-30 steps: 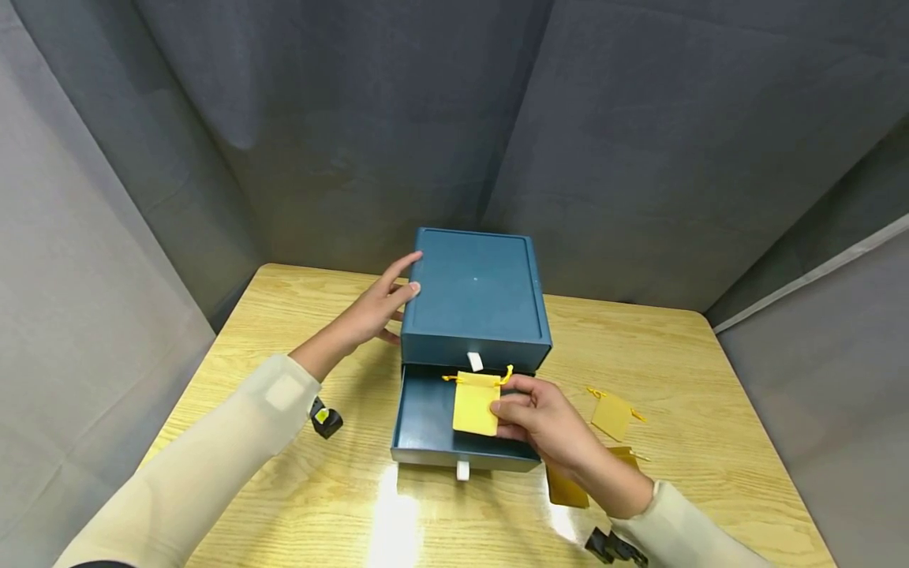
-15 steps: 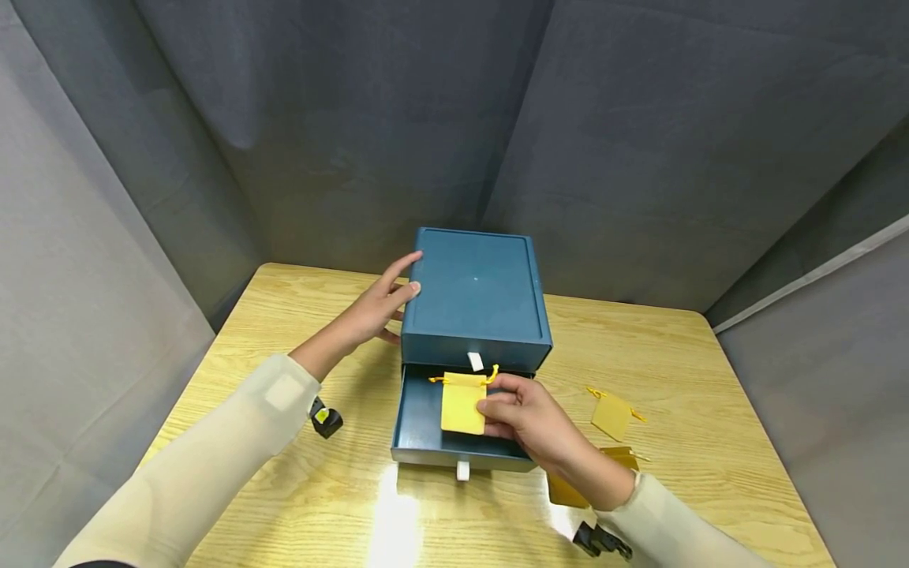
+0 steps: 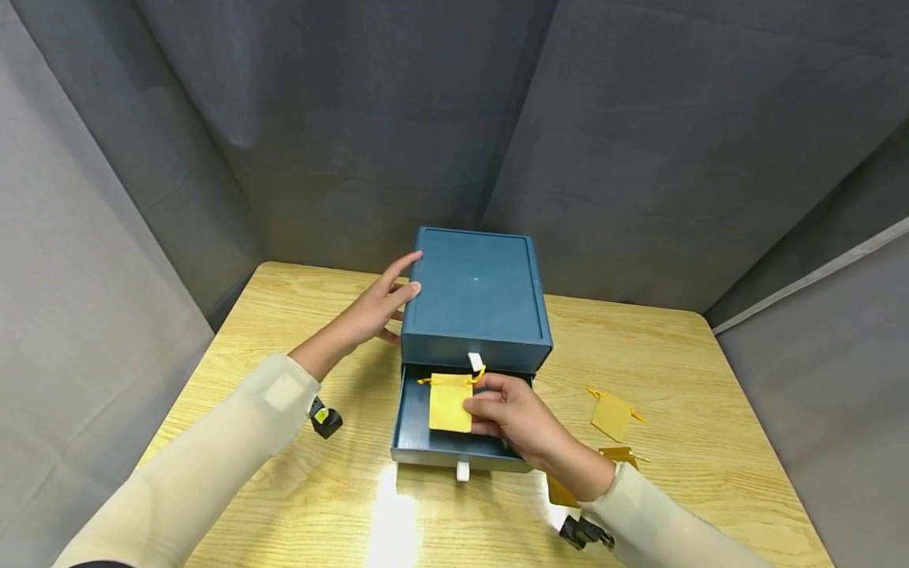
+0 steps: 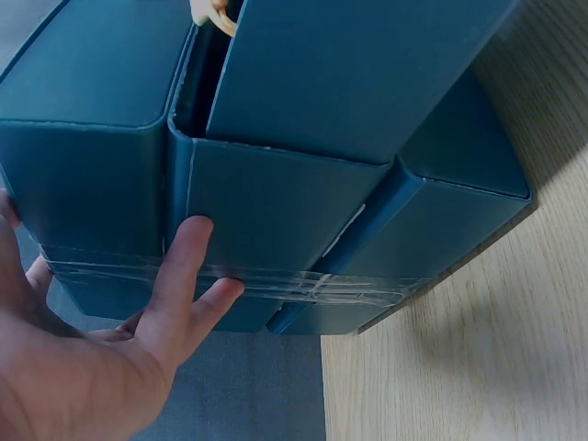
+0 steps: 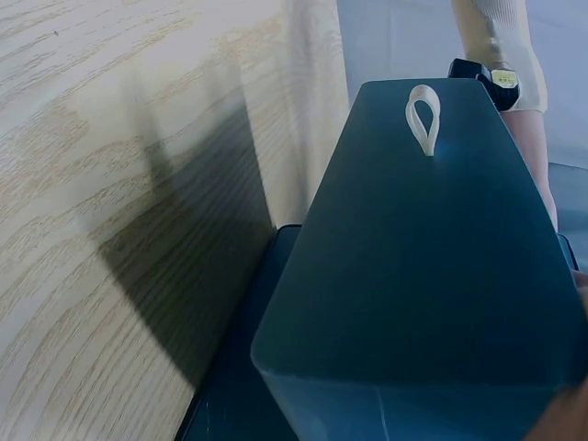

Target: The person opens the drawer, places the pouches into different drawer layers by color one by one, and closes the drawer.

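- Right-hand fingers (image 3: 483,409) were curled round a yellow drawstring pouch (image 3: 450,402), pinching its right edge; the right hand (image 3: 513,418) held it just over the open lower drawer (image 3: 415,422) of the blue drawer box (image 3: 476,296).
- Left-hand fingers (image 3: 401,276) were nearly straight, laid flat against the box's left side wall; nothing gripped. The left wrist view confirmed it: the left hand (image 4: 110,358) pressed on the blue wall, fingers extended.
- The pouch sat over the drawer's back half, its cord (image 3: 474,376) close to the white pull tab (image 3: 475,362) of the upper drawer. Whether the pouch touched the drawer floor could not be told from the head view.
- The right wrist view showed only the box front and that tab (image 5: 424,118); neither pouch nor fingers visible there.
- Two more yellow pouches lay on the bench (image 3: 696,442) to the right of the box: one (image 3: 612,414) well apart from it, the other (image 3: 619,456) partly hidden behind the right forearm.
- Judgement: the step in hand looked like placing the pouch into the lower drawer, with the left hand bracing the box.
- The next move would call for lowering the pouch flat onto the drawer floor, letting go, and lifting the hand out clear of the upper tab and cord.
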